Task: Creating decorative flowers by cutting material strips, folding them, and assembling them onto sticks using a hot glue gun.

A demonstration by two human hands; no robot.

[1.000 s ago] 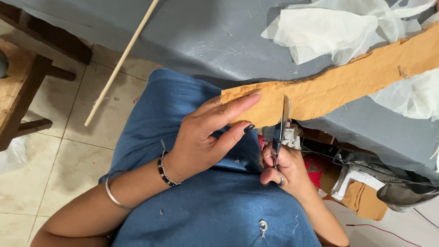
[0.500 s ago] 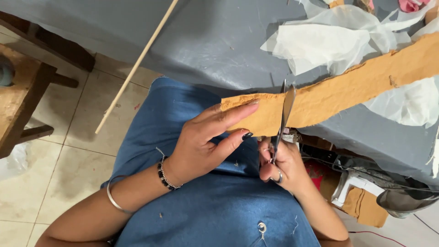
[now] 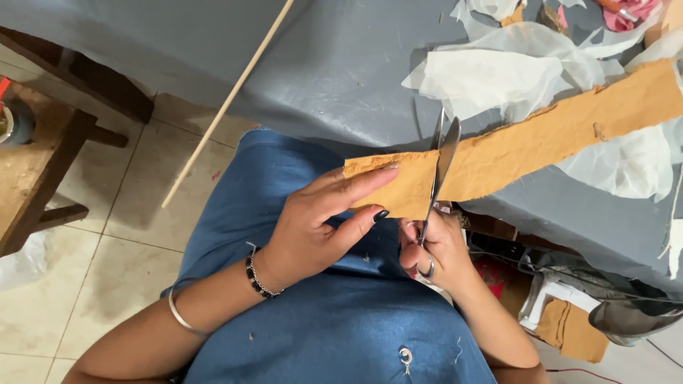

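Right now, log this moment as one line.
left hand: holds tan strip end | right hand: scissors blades across strip | surface: grey table

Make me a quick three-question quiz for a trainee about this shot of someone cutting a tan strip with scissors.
1. True or false: the scissors are in the right hand.
2. What does the left hand pinch? A) white tissue sheet B) tan strip C) wooden stick
3. Which wrist wears the beaded bracelet?

Key: 1 true. 2 B, the tan strip at its near end. 3 the left.
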